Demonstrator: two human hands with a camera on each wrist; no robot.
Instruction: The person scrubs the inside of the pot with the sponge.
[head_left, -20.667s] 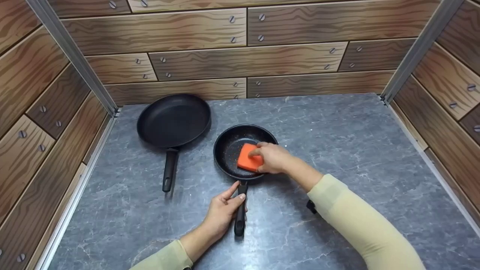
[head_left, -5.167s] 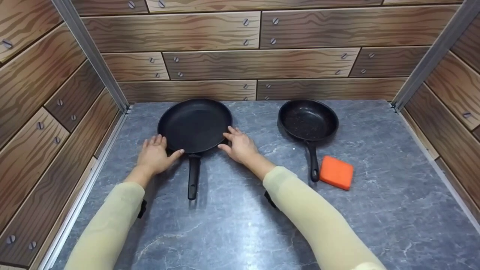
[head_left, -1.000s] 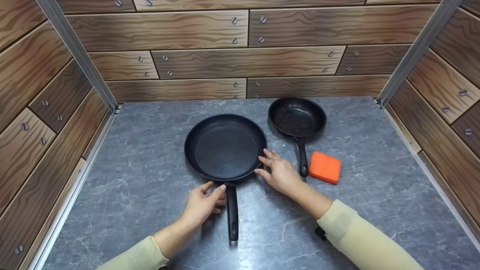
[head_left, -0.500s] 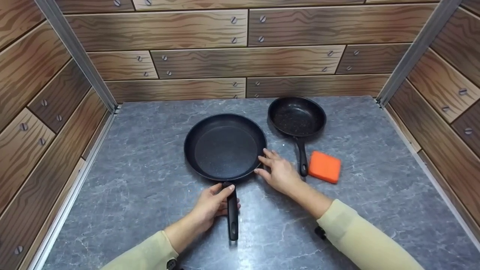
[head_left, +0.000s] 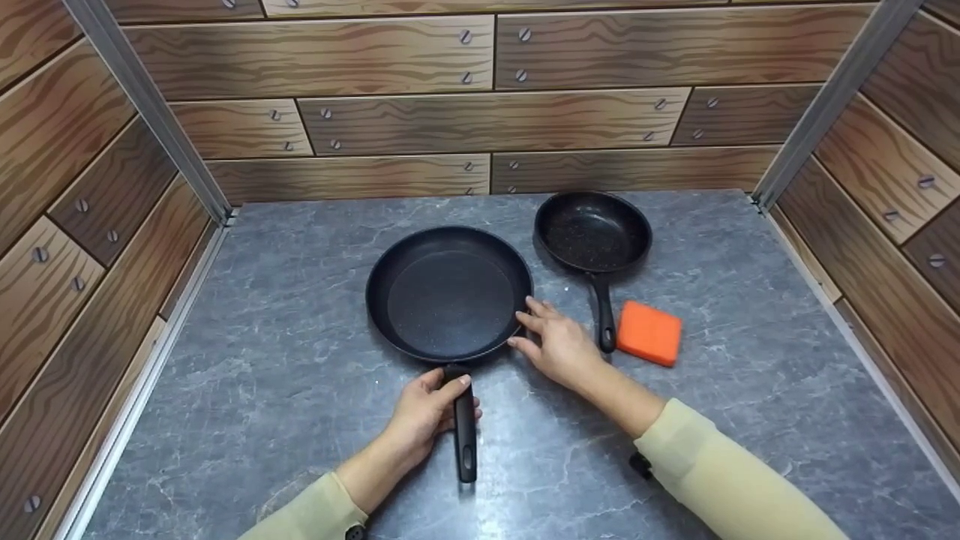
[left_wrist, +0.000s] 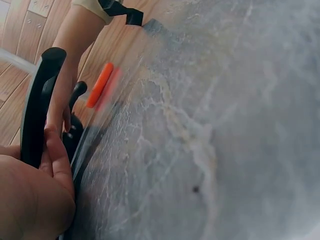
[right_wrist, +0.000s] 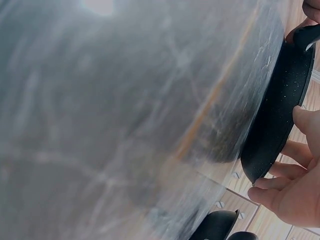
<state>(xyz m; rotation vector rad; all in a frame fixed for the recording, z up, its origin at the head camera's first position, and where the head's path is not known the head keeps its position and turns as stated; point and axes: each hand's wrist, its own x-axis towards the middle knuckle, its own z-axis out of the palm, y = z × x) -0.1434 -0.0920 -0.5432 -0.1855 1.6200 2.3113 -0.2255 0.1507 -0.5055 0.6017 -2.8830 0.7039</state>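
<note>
A large black frying pan point(head_left: 450, 300) sits mid-table with its handle pointing toward me. My left hand point(head_left: 427, 409) grips that handle close to the pan, thumb on top and fingers coming round underneath; the left wrist view shows the black handle point(left_wrist: 37, 110) rising from this hand. On the pan's right side, the fingertips of my right hand point(head_left: 562, 346) touch the outer wall. The right wrist view has the right hand point(right_wrist: 295, 185) with its fingers spread along the pan's side point(right_wrist: 277, 112). The pan's inside is bare.
A smaller speckled black frying pan point(head_left: 592, 232) stands at the back right, handle toward me. Beside its handle lies an orange sponge point(head_left: 649, 334). Wood-patterned walls point(head_left: 330, 60) enclose the grey marbled table point(head_left: 270, 337) at the back and both sides.
Earlier the sponge was in the small pan, which has since moved back right. The large pan came from back left to the middle. Lately my left hand closed round its handle; my right stayed.
</note>
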